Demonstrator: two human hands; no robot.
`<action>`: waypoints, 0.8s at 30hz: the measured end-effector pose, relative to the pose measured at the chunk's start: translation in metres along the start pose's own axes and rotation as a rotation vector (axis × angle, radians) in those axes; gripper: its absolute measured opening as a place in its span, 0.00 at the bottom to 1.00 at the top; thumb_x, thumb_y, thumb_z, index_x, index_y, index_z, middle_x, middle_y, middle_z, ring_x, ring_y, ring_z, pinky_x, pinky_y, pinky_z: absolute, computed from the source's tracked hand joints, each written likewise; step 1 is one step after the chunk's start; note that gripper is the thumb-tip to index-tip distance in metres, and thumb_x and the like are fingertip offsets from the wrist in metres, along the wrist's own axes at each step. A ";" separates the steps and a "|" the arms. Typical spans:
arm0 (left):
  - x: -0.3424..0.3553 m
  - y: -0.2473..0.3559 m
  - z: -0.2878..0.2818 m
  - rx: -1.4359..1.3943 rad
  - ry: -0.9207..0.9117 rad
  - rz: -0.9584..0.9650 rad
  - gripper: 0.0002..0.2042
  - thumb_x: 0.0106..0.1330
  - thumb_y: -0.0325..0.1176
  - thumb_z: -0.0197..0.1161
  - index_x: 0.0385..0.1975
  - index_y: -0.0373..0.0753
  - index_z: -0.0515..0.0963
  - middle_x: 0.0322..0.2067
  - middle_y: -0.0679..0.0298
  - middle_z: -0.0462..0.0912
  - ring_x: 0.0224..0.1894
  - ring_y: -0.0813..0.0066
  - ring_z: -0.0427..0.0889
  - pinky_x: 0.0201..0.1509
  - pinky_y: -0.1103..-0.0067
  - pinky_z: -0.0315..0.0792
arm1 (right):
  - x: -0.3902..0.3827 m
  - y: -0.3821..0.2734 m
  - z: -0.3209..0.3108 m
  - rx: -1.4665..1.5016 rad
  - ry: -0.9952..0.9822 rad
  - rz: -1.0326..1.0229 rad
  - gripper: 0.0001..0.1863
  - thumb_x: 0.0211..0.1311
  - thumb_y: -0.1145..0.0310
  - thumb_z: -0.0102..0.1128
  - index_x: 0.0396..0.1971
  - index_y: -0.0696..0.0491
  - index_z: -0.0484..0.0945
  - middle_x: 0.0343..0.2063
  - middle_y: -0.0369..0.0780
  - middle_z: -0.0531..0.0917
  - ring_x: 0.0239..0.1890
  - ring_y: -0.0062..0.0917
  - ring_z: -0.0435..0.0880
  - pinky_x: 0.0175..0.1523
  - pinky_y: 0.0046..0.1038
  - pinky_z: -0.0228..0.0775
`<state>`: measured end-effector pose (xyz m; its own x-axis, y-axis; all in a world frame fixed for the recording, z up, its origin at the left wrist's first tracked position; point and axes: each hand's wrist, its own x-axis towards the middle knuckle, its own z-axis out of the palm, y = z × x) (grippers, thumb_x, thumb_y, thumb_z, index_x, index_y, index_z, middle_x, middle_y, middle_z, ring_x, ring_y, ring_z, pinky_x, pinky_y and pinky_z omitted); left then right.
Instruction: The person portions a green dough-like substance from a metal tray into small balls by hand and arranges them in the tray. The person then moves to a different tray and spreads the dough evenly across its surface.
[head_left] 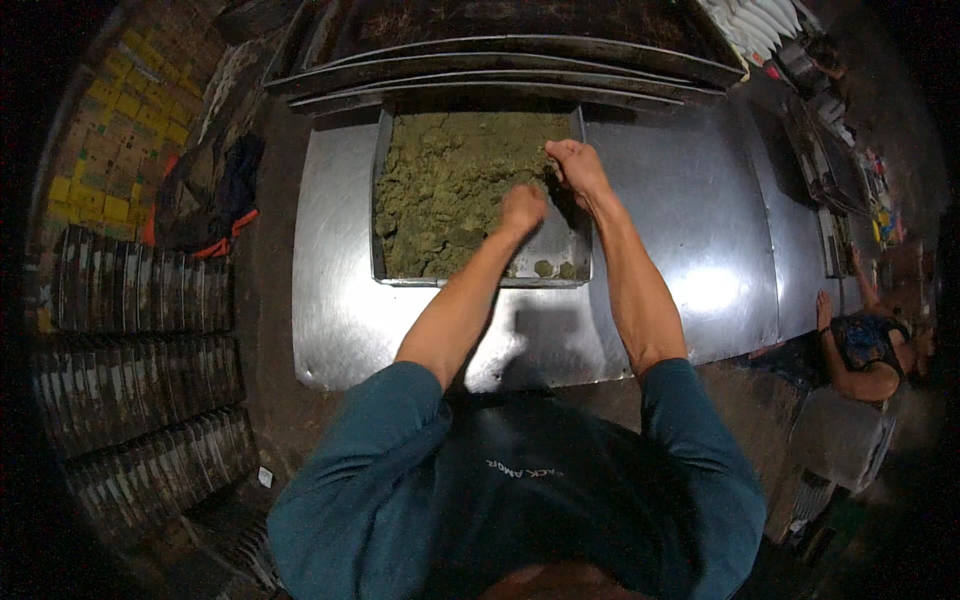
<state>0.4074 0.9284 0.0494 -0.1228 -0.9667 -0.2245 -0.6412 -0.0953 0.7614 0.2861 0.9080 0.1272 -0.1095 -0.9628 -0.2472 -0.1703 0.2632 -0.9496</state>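
Observation:
In front of me lies a shallow rectangular metal tray (480, 283), mostly filled with a crumbly, damp-looking olive-green mass (440, 180). Its metal bottom shows in the near right part, where a few small green lumps (543, 268) lie. My left hand (523, 207) is closed, curled over the edge of the mass near the tray's middle right. Farther off, beside the tray's right wall, my right hand (575, 165) is closed with thumb and fingers pressed together. What either hand holds, if anything, is hidden or too small to name.
The tray stands on a shiny metal table (680, 240). Large dark trays (500, 72) are stacked behind it. Rows of thin dark metal pans (145, 285) stand at left, near dark clothing with orange trim (210, 195). Another person (865, 355) is at the right end.

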 end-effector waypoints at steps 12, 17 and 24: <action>-0.066 -0.008 -0.062 0.366 -0.404 0.028 0.23 0.65 0.50 0.55 0.41 0.32 0.81 0.40 0.41 0.83 0.45 0.41 0.81 0.52 0.59 0.73 | 0.008 -0.005 0.041 -0.232 0.061 -0.131 0.21 0.70 0.53 0.53 0.30 0.58 0.77 0.26 0.38 0.80 0.23 0.22 0.75 0.30 0.28 0.67; -0.071 -0.018 -0.088 0.027 0.150 0.288 0.18 0.63 0.42 0.58 0.36 0.30 0.82 0.35 0.42 0.83 0.42 0.45 0.83 0.47 0.62 0.75 | 0.007 -0.019 0.038 0.482 -0.096 -0.063 0.12 0.72 0.65 0.53 0.45 0.58 0.75 0.39 0.42 0.81 0.35 0.25 0.81 0.39 0.28 0.74; -0.066 -0.011 -0.034 -0.235 -0.314 0.049 0.18 0.61 0.44 0.57 0.31 0.32 0.83 0.23 0.51 0.83 0.28 0.56 0.83 0.37 0.66 0.75 | 0.000 -0.027 0.049 0.504 0.029 0.057 0.25 0.71 0.47 0.51 0.17 0.48 0.67 0.15 0.34 0.68 0.13 0.20 0.59 0.19 0.26 0.51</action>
<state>0.4484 0.9851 0.0761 -0.3977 -0.8554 -0.3318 -0.4426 -0.1380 0.8860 0.3389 0.8975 0.1435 -0.1332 -0.9438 -0.3025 0.3300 0.2456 -0.9115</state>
